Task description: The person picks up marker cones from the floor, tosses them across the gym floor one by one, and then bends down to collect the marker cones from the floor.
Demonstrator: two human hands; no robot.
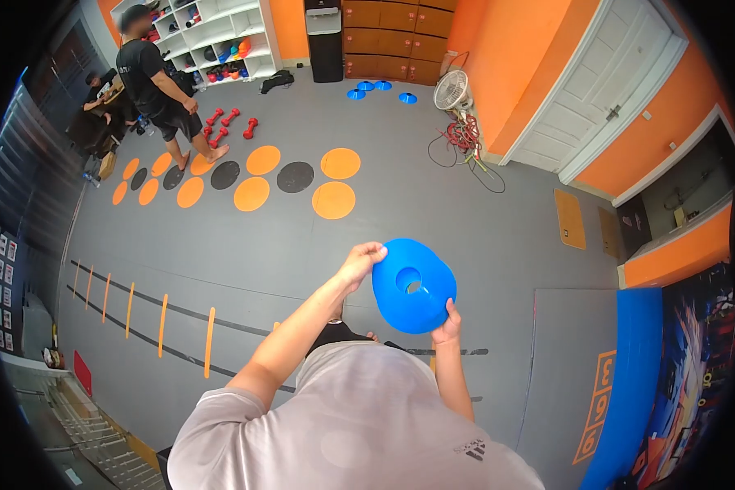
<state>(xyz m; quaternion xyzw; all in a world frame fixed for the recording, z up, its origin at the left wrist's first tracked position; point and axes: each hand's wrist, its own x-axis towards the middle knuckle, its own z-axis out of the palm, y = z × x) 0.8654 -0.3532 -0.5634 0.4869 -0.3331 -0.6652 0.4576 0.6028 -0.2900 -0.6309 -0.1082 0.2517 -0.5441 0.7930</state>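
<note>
The blue disc (394, 304) is pinched at its rim by the partly closed left hand (361, 265) and right hand (447, 326); slippage could be caused by uneven pull.

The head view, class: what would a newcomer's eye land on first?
Probably the bright blue disc cones, held up between the left hand and the right hand at the centre. Next, the orange floor dots beyond them, in two rows, with red dumbbells lying behind.
</note>
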